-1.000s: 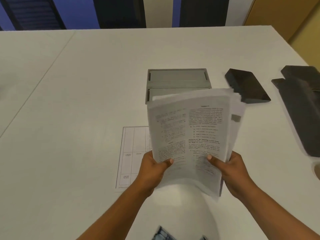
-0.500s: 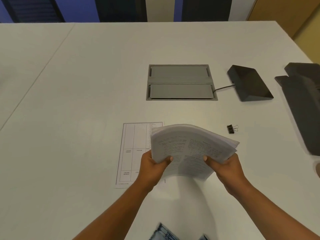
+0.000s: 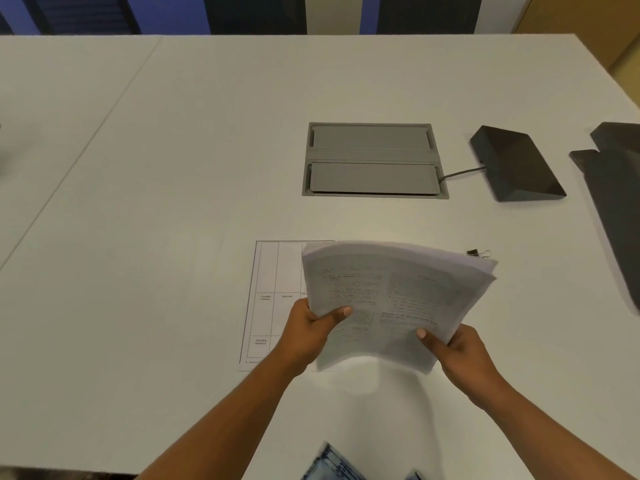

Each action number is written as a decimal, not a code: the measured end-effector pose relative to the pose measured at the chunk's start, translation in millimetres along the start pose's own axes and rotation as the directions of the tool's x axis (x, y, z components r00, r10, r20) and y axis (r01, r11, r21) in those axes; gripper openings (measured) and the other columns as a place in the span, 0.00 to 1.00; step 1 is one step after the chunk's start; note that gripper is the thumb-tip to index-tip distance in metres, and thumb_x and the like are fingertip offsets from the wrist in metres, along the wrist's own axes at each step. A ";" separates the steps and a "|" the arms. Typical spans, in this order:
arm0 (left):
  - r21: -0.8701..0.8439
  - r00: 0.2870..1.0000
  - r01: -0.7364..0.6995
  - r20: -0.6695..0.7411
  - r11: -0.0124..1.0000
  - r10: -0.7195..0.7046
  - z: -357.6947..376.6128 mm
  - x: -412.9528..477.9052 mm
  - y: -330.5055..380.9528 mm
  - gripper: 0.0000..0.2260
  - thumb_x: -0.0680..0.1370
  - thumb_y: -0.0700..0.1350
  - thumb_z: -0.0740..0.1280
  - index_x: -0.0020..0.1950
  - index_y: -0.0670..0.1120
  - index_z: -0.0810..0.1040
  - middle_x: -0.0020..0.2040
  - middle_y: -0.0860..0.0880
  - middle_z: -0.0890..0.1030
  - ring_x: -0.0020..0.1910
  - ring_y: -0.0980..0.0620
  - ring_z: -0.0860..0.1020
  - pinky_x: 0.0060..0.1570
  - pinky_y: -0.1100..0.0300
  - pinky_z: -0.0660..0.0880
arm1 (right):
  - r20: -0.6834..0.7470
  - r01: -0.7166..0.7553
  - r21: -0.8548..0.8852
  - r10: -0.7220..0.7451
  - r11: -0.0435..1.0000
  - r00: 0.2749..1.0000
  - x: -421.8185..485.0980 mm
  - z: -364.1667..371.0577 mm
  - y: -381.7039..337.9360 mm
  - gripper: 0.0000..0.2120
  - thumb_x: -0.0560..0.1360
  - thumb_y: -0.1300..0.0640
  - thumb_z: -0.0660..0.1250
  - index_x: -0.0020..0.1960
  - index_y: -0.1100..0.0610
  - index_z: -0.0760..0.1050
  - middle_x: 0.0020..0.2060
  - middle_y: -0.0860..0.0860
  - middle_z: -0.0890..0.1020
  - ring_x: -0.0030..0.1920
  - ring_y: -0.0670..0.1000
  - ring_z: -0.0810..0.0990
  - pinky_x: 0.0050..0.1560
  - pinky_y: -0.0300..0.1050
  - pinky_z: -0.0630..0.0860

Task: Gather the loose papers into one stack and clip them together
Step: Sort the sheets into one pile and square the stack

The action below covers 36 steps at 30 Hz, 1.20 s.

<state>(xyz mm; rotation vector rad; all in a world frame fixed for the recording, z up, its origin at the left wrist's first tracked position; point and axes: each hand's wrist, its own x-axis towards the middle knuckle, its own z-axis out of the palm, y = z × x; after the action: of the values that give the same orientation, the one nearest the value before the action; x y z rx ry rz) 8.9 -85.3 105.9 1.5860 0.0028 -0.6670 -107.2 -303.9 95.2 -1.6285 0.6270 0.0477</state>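
Stack [image 3: 391,299] now lowered, nearly flat; left hand [image 3: 308,336] and right hand [image 3: 457,355] grip it. Table sheet [image 3: 273,306] ungathered, binder clip [image 3: 476,253] unused.

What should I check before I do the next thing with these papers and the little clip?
1. Grip on the paper stack: ok; the left hand and right hand hold its near corners.
2. All papers gathered: not ok; one printed sheet lies flat on the table, partly hidden behind the stack.
3. Stack edges even: not ok; the sheets fan out at the far right corner.
4. Binder clip easy to find: ok; it lies on the table just past that corner.
5. Clip wide enough for the stack: cannot tell; it is too small to see.
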 end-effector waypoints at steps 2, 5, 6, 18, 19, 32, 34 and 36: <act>-0.007 0.999 0.017 0.038 1.000 -0.017 -4.4 4.6 0.5 0.12 0.74 0.47 0.74 0.58 0.52 0.82 0.54 0.52 0.86 0.53 0.49 0.84 0.54 0.47 0.82 | -0.011 -0.017 -0.019 0.017 1.000 1.000 0.7 -2.0 2.3 0.04 0.75 0.56 0.70 0.49 0.50 0.83 0.41 0.43 0.88 0.45 0.46 0.86 0.41 0.36 0.81; 0.095 0.988 -0.012 -0.154 0.995 0.027 -13.2 10.9 -10.0 0.19 0.73 0.55 0.73 0.62 0.49 0.81 0.63 0.52 0.82 0.60 0.52 0.81 0.62 0.50 0.77 | -0.070 -0.044 0.009 0.044 0.999 0.997 0.9 -7.2 8.4 0.06 0.75 0.57 0.70 0.50 0.57 0.82 0.41 0.51 0.88 0.43 0.53 0.87 0.45 0.50 0.82; 0.169 0.951 0.012 -0.307 0.986 0.041 -19.3 12.8 -19.0 0.21 0.73 0.56 0.73 0.62 0.48 0.80 0.66 0.52 0.79 0.63 0.52 0.78 0.63 0.54 0.75 | -0.091 -0.058 0.029 0.061 0.998 0.994 0.7 -9.6 10.6 0.06 0.75 0.57 0.70 0.50 0.57 0.82 0.42 0.52 0.88 0.42 0.55 0.87 0.45 0.52 0.82; 0.514 0.655 0.688 -0.744 0.512 -0.133 -78.4 -1.1 -98.0 0.43 0.62 0.65 0.77 0.65 0.39 0.68 0.65 0.38 0.69 0.65 0.39 0.70 0.59 0.44 0.74 | -0.227 -0.152 0.300 0.226 0.942 0.947 -4.9 -33.2 27.6 0.16 0.76 0.61 0.68 0.63 0.60 0.76 0.55 0.58 0.85 0.55 0.62 0.83 0.60 0.61 0.75; 0.507 0.666 0.669 -0.734 0.543 -0.135 -78.4 0.2 -99.4 0.42 0.63 0.63 0.78 0.65 0.38 0.68 0.64 0.38 0.69 0.64 0.38 0.71 0.58 0.44 0.74 | -0.230 -0.152 0.304 0.228 0.941 0.946 -4.9 -33.6 27.4 0.17 0.76 0.61 0.68 0.64 0.60 0.76 0.56 0.58 0.84 0.55 0.62 0.82 0.61 0.62 0.75; 0.512 0.725 0.613 -0.667 0.602 -0.170 -88.3 8.2 -86.6 0.26 0.63 0.57 0.81 0.54 0.47 0.80 0.53 0.46 0.79 0.51 0.45 0.81 0.51 0.49 0.80 | -0.231 -0.142 0.308 0.219 0.941 0.948 -10.5 -27.2 18.4 0.14 0.76 0.62 0.67 0.61 0.58 0.77 0.53 0.54 0.85 0.53 0.58 0.83 0.51 0.50 0.79; 0.546 0.725 0.616 -0.675 0.567 -0.138 -84.9 8.3 -82.3 0.27 0.63 0.57 0.81 0.56 0.47 0.79 0.57 0.45 0.76 0.56 0.44 0.78 0.55 0.49 0.78 | -0.236 -0.145 0.303 0.221 0.942 0.946 -12.1 -27.4 18.5 0.11 0.76 0.62 0.67 0.58 0.56 0.78 0.50 0.52 0.87 0.53 0.58 0.83 0.52 0.52 0.78; 0.556 0.737 0.598 -0.665 0.577 -0.123 -81.6 9.5 -80.6 0.31 0.64 0.54 0.81 0.62 0.45 0.73 0.61 0.43 0.73 0.61 0.42 0.75 0.57 0.48 0.75 | -0.246 -0.149 0.302 0.228 0.941 0.942 -13.4 -27.6 19.0 0.09 0.76 0.62 0.68 0.55 0.54 0.79 0.46 0.50 0.88 0.53 0.59 0.83 0.54 0.54 0.77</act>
<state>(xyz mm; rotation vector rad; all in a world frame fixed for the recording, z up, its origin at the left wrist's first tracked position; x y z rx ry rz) 19.1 -2.4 26.7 2.6196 0.6219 -0.5110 -135.5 -325.0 87.8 -1.3043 0.9638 -0.1261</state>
